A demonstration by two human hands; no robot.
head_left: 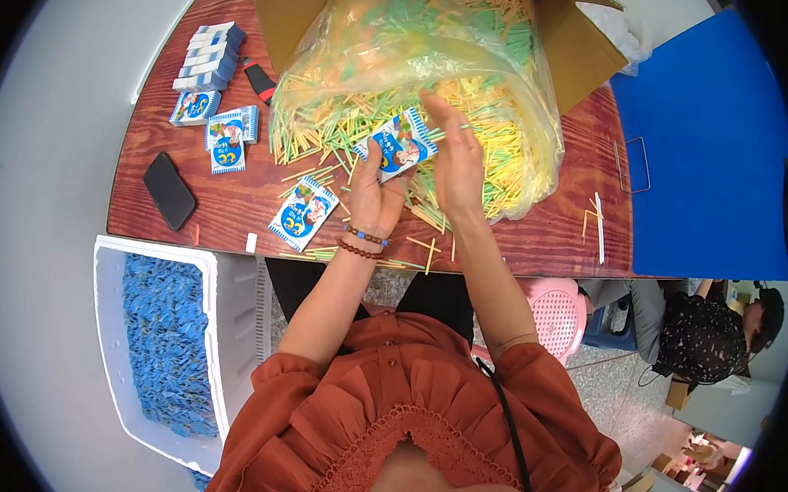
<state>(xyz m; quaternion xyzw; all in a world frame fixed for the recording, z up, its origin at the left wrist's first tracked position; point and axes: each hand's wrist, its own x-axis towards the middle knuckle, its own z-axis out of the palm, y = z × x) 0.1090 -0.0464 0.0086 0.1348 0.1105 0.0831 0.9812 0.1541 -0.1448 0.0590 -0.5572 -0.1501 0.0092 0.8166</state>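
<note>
My left hand, with beaded bracelets at the wrist, grips a small blue-and-white printed packet over the table. Close to the packet's right end, my right hand pinches a thin green stick. Beyond both hands, a clear plastic bag lies opened out, full of thin yellow, green and orange sticks. A similar packet rests on the table left of my left wrist, with loose sticks around it.
A cardboard box surrounds the bag. At left are stacked packets, more packets, a red-and-black cutter and a black phone. A white bin holds many blue packets. A blue panel stands right; another person sits beyond.
</note>
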